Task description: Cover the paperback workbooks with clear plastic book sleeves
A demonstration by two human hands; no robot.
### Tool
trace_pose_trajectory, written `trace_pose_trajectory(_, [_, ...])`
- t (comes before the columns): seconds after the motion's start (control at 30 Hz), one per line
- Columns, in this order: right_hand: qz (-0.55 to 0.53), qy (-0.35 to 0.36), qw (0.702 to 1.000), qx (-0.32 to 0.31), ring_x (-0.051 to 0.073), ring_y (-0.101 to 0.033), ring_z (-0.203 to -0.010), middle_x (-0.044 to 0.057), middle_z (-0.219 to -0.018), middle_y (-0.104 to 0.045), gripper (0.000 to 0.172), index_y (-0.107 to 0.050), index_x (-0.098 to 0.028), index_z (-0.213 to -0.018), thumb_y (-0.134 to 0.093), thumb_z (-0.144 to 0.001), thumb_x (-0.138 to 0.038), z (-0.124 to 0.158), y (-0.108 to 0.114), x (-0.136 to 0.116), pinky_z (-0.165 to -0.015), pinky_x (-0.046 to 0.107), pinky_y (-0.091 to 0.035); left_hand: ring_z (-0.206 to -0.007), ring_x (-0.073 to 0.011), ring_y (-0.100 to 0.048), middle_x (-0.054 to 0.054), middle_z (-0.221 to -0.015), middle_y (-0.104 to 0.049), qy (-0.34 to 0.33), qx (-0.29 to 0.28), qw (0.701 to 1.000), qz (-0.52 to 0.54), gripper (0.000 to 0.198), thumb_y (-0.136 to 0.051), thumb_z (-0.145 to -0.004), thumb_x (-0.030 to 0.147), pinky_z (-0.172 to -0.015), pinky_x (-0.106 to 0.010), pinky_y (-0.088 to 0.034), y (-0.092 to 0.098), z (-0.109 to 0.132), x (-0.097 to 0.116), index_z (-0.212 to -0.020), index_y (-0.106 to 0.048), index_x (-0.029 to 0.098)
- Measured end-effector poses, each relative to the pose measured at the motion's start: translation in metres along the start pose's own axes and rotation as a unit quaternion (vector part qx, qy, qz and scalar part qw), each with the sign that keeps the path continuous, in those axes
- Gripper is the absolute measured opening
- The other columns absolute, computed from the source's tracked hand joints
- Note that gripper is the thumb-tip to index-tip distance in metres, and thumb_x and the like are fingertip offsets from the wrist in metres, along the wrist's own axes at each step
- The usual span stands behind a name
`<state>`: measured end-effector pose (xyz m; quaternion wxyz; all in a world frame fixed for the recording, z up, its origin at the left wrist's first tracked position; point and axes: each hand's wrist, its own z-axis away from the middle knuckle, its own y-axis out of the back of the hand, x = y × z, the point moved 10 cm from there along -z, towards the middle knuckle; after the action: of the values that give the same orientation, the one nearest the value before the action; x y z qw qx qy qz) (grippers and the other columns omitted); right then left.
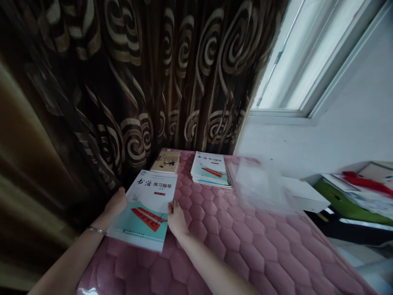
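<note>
A white and teal calligraphy workbook (144, 205) with red strips on its cover is held by its two side edges above the pink padded surface. My left hand (117, 203), with a silver bangle at the wrist, grips the left edge; its fingers are partly hidden behind the book. On the right edge, my right hand (176, 218) pinches the cover with the thumb on top. Just beyond lies a tan book (166, 162). Farther right rests a stack of similar workbooks (211, 166), apart from both hands.
Dark patterned curtains (184, 73) hang close behind and to the left. A clear plastic bag or sheet (260, 184) lies at the right edge of the pink surface (239, 229). Beyond it are a white box (307, 194) and a pile with a green item (340, 200).
</note>
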<state>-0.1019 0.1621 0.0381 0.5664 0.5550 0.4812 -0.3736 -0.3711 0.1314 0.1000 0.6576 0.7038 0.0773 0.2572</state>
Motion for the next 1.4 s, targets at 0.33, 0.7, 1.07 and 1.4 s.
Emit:
trace_pose_trajectory(0.33, [-0.001,0.012,1.0,0.018,0.022,-0.069,-0.1,0.013,-0.107,-0.071,0.036,-0.057,-0.017,-0.121,-0.036,-0.093,-0.025,0.002,0.002,-0.001,-0.086,0.032,-0.051,-0.144,-0.0246,-0.033,-0.012,-0.154,-0.04,-0.204,0.047,0.973,-0.099,0.049,-0.031,-0.096,0.021,-0.118,-0.044,-0.023,-0.014,0.039,0.077,-0.143,-0.045,0.016])
trace_pose_trajectory(0.7, [-0.009,0.024,1.0,-0.002,0.022,-0.067,-0.106,0.01,-0.113,-0.072,0.049,-0.051,-0.02,-0.14,-0.034,-0.095,-0.028,0.008,-0.001,-0.005,-0.092,0.034,-0.052,-0.149,-0.0218,-0.02,-0.008,-0.162,-0.022,-0.179,-0.008,0.978,-0.109,0.057,-0.031,-0.097,0.035,-0.12,-0.044,-0.014,-0.034,0.027,0.058,-0.152,-0.03,0.02])
trace_pose_trajectory(1.07, [-0.034,0.069,0.997,-0.033,0.021,-0.061,-0.12,0.008,-0.13,-0.065,0.047,-0.057,-0.021,-0.135,-0.032,-0.098,-0.036,0.023,0.01,-0.012,-0.103,0.035,-0.047,-0.148,-0.0256,-0.023,-0.011,-0.16,-0.027,-0.176,0.043,0.972,-0.147,0.055,-0.032,-0.095,0.026,-0.12,-0.053,-0.013,-0.014,0.041,0.072,-0.149,-0.038,0.015])
trace_pose_trajectory(1.4, [0.373,0.144,0.916,-0.037,0.024,-0.058,-0.11,0.009,-0.109,-0.069,0.033,-0.075,-0.022,-0.099,-0.047,-0.087,-0.01,0.044,0.175,0.027,-0.099,0.037,-0.044,-0.143,-0.0273,-0.036,-0.006,-0.152,-0.044,-0.461,0.088,0.883,-0.002,0.048,-0.041,-0.091,0.026,-0.117,-0.05,-0.033,-0.079,0.183,0.251,-0.136,-0.056,0.026])
